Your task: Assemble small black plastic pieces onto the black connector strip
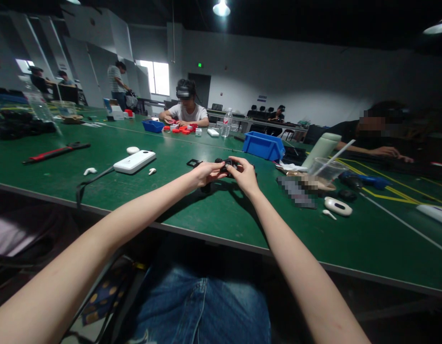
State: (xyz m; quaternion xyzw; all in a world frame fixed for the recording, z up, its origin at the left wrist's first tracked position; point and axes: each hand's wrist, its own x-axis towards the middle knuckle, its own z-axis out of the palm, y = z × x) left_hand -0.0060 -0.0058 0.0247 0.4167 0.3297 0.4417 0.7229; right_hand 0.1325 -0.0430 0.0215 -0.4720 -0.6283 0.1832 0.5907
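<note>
Both hands meet above the green table (192,210), near its front edge. My left hand (209,173) is closed, fingers and thumb pinching a small black part (228,163). From the other side, my right hand (245,174) grips the same black part with bent fingers. Its exact kind is hard to make out, since the fingers cover much of it. A black rectangular frame piece (193,163) shows just left of my left hand. More dark pieces lie under and behind the hands, partly hidden.
On the left are a white power bank (134,161) with a strap, white earbuds (90,171) and a red-black tool (58,152). Rightward stand a blue bin (264,145), a green bottle (321,148), a plastic cup (326,171) and an earbud case (338,206). Other people sit across and right.
</note>
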